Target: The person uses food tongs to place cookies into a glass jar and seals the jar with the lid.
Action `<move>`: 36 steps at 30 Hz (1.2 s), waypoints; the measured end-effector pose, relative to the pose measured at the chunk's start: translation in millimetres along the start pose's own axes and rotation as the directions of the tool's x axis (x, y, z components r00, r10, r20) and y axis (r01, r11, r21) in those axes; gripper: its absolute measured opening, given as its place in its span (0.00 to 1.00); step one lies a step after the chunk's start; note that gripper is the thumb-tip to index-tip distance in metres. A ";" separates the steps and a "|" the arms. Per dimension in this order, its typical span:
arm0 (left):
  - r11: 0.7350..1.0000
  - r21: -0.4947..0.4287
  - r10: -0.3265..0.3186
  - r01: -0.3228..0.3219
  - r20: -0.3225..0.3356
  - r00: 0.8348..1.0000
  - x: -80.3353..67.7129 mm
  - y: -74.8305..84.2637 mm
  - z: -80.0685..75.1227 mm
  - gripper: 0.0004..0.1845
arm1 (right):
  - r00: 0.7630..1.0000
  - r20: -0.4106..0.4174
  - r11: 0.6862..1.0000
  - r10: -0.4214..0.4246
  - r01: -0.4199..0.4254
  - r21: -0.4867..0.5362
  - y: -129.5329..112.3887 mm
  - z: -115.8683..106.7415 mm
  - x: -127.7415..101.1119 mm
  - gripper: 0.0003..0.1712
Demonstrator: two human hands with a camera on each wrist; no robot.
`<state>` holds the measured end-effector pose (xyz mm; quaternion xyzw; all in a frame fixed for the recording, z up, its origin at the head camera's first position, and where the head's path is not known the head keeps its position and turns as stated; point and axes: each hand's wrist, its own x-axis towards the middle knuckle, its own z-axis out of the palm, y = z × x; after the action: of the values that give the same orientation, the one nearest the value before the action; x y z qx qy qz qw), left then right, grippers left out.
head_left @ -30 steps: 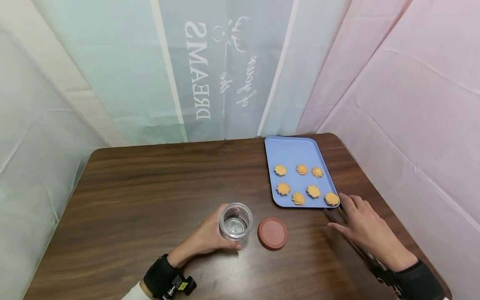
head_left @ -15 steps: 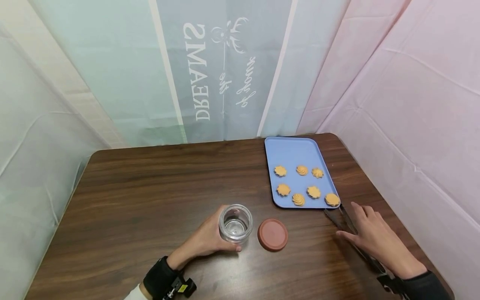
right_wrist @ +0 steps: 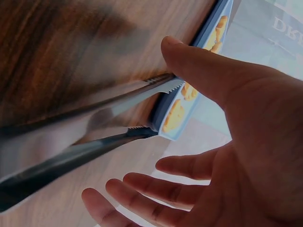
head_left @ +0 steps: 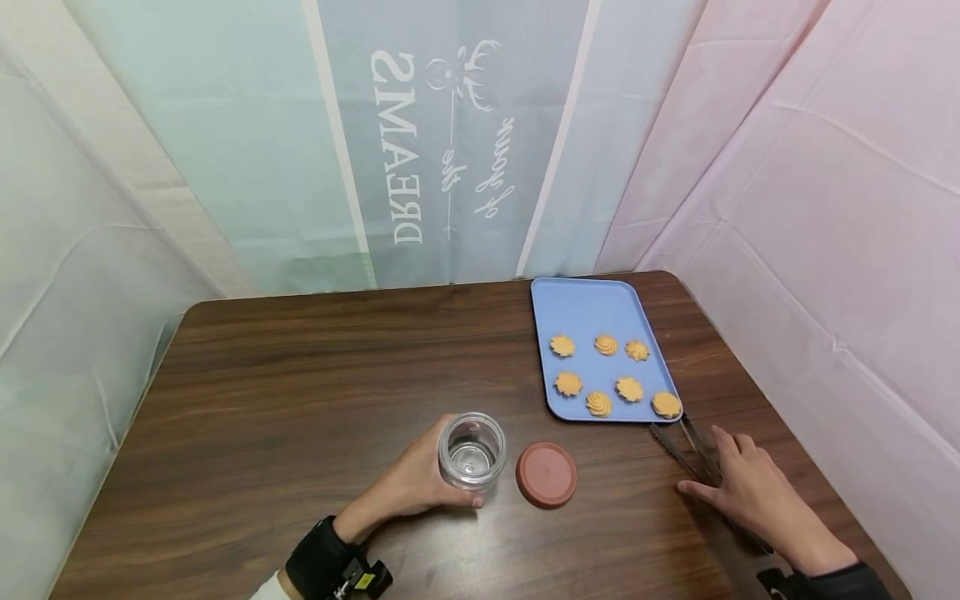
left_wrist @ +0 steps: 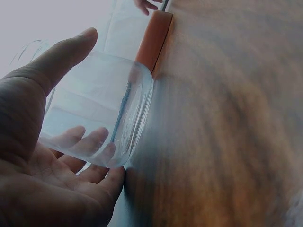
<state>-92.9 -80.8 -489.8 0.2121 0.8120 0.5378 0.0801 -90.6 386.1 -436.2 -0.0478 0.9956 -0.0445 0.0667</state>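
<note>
Small clear glass jar (head_left: 472, 450), upright on the dark wood-grain table (head_left: 300, 392), at about 6 o'clock of the tabletop near the front edge; mouth open, nothing inside that shows. Left hand (head_left: 408, 482) wraps it from the 7 o'clock side, thumb and fingers curled round the wall; the left wrist view confirms fingers (left_wrist: 90, 142) behind the glass. Round terracotta-coloured lid (head_left: 546, 474) lies flat just beside the jar at its 3 o'clock, apart from it, so the jar is already uncapped. Long dark metal tongs (head_left: 686, 450) lie on the table at 3 o'clock of the lid, tips just at the near right corner of the light blue rectangular plastic tray (head_left: 592, 304). Right hand (head_left: 753, 493) is spread over the tongs' handles, fingers straight, gripping nothing; the right wrist view shows the palm open above them. The tray sits at 2 o'clock of the jar and holds seven golden swirl-shaped cookies (head_left: 598, 403) in two rows. Judged: none has been moved to the jar; tongs not yet picked up.
</note>
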 end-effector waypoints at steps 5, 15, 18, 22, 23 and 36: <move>1.000 -0.001 0.000 0.000 -0.001 1.000 -0.1 0.1 0.3 0.53 | 0.999 0.041 1.000 0.021 -0.021 0.000 3.2 4.3 0.6 0.64; 1.000 0.016 -0.017 0.017 0.003 1.000 -0.6 -0.3 0.2 0.54 | 0.999 0.051 1.000 0.016 -0.016 0.014 6.5 11.2 -1.0 0.61; 1.000 0.020 -0.017 0.017 0.001 1.000 -0.4 0.1 0.1 0.54 | 0.999 0.046 1.000 0.014 -0.015 0.018 7.0 12.0 -1.8 0.60; 1.000 0.012 -0.010 0.010 0.000 1.000 -0.5 0.6 -0.2 0.54 | 0.999 0.040 1.000 0.012 -0.012 0.006 6.4 12.2 -2.6 0.55; 1.000 0.011 -0.008 0.008 -0.001 1.000 -0.6 0.7 -0.3 0.54 | 0.999 0.035 1.000 0.010 -0.010 0.002 6.0 12.2 -2.9 0.54; 1.000 0.027 -0.010 0.010 -0.005 1.000 -0.5 -0.2 0.1 0.54 | 1.000 0.021 1.000 0.007 -0.007 0.011 4.4 13.1 -6.0 0.37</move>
<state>-92.5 -81.0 -490.1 0.2077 0.8204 0.5270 0.0782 -83.3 390.0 -448.7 -0.0446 0.9948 -0.0495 0.0776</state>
